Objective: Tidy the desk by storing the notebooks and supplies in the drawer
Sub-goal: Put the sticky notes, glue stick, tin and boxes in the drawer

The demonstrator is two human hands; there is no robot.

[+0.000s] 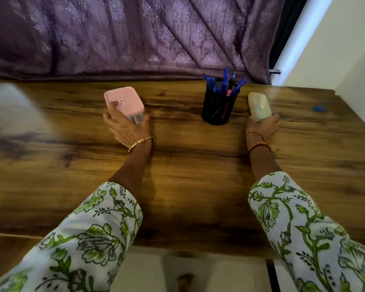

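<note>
Head view, looking down over a wooden desk (188,175) with dark grain, backed along the far edge by a purple patterned curtain (135,34).

Left hand (126,128) at far left-centre of the desk, wrapped around the near side of a pink box (123,103): thumb over the lid's near-left edge, fingers curled round the lower right corner. Box tilted, lid facing up and toward the camera, small red-and-blue sticker on top, clear lower body just showing between the fingers. Whether resting on the desk or lifted off it, cannot tell. Gold bangle (140,143) on that wrist.

Right hand (261,128) at far right, closed loosely over the near end of a pale cream oblong object (259,106), possibly a pouch or case; too blurred to name surely. Long axis running near-to-far, far end free and lying close to the desk's far edge. Thread bands (257,142) in red and orange round that wrist.

Between the two hands, nearer the right one, a black mesh pen holder (217,108) standing upright, stuffed with blue pens (226,81) and one pink-tipped item. Holder just left of the cream object, not touching it.

Far right on the desk, a small blue object (319,108), well apart from the rest; blurred.

Both forearms in white sleeves (89,239) with green leaf print. Below the desk's near edge, pale floor (145,270) and a bare foot (183,281). White wall (335,49) at upper right.
</note>
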